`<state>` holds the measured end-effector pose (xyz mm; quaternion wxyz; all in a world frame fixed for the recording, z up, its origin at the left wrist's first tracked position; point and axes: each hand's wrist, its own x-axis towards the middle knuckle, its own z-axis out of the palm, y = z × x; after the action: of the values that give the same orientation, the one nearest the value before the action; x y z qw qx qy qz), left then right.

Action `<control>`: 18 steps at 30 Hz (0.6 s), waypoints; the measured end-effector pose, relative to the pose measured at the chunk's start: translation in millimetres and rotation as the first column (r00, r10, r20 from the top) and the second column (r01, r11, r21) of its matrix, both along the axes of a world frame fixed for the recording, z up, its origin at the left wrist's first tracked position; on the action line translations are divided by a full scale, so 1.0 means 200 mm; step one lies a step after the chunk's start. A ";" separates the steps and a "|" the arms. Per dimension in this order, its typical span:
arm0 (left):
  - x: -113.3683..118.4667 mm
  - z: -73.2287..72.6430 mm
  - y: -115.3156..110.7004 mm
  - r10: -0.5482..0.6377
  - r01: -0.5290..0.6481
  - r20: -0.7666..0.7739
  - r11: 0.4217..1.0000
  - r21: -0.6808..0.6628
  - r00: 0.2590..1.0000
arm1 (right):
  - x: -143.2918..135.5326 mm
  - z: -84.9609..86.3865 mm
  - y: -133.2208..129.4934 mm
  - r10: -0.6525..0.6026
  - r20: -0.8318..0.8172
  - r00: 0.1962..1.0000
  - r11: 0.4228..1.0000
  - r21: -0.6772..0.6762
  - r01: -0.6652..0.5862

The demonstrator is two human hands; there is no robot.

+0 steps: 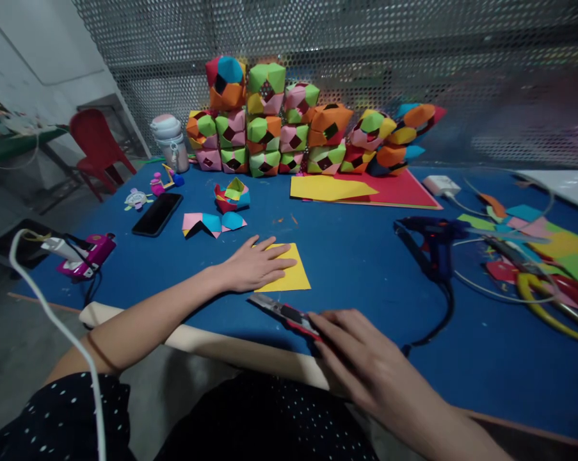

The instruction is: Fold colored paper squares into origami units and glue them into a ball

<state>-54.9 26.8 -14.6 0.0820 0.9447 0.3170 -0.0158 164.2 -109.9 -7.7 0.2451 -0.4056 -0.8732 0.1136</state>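
My left hand [255, 266] lies flat with fingers spread on a square of yellow paper [296, 275], covering its left part. In my right hand [360, 349] is a red and grey utility knife [289, 315], gripped by its handle. The blade points left, just below the paper's near edge and apart from it. Behind my left hand lie a folded pink and blue paper strip [202, 222] and a small folded blue piece [233, 221]. A partly built paper shape [232, 194] in red, green and blue sits farther back.
Stacked paper balls [264, 131] line the mesh wall. Yellow sheets [331, 188] lie on red card [408, 191]. A glue gun [433, 243], scissors [557, 314] and paper scraps [567, 246] are at right. Leftward are a phone [157, 214], bottle [170, 142] and purple power strip [89, 256].
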 end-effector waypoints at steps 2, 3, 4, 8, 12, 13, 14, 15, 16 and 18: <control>0.00 0.00 0.00 0.002 -0.002 0.019 1.000 -0.002 1.000 | 0.09 0.02 0.06 -0.081 -0.037 0.996 0.992 0.092 0.084; 0.00 0.00 0.00 0.007 -0.007 0.033 1.000 -0.006 0.999 | 0.14 0.01 0.10 -0.153 -0.037 0.988 0.978 0.136 0.156; 0.00 0.00 0.00 0.015 -0.014 0.047 1.000 -0.011 0.999 | 0.19 0.01 0.15 -0.232 -0.027 0.972 0.957 0.173 0.233; -0.01 0.01 0.00 0.037 -0.037 0.084 0.999 0.001 0.996 | 0.37 -0.07 0.36 -0.431 0.110 0.896 0.891 0.207 0.404; -0.01 0.01 -0.02 0.027 -0.031 0.105 0.999 0.041 0.994 | 0.41 -0.10 0.46 -0.470 0.313 0.826 0.882 0.196 0.428; -0.01 0.02 -0.02 0.020 -0.025 0.114 0.999 0.047 0.993 | 0.40 -0.09 0.46 -0.464 0.335 0.820 0.885 0.216 0.413; -0.01 0.02 -0.03 0.011 -0.018 0.124 0.998 0.052 0.992 | 0.37 -0.07 0.47 -0.456 0.337 0.824 0.888 0.239 0.393; 0.00 0.02 -0.03 0.002 -0.010 0.139 0.998 0.056 0.990 | 0.34 -0.04 0.47 -0.441 0.320 0.838 0.892 0.256 0.372; 0.00 0.02 -0.03 -0.006 -0.003 0.158 0.998 0.057 0.987 | 0.30 -0.02 0.47 -0.418 0.292 0.861 0.901 0.253 0.352; 0.00 0.02 -0.03 -0.009 -0.004 0.212 0.998 0.060 0.977 | 0.21 0.01 0.50 -0.337 0.254 0.907 0.936 0.197 0.292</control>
<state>-54.3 21.6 -10.5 0.0869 0.9435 0.3054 0.0946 205.9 -10.6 -5.3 0.1633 -0.5332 -0.8283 -0.0546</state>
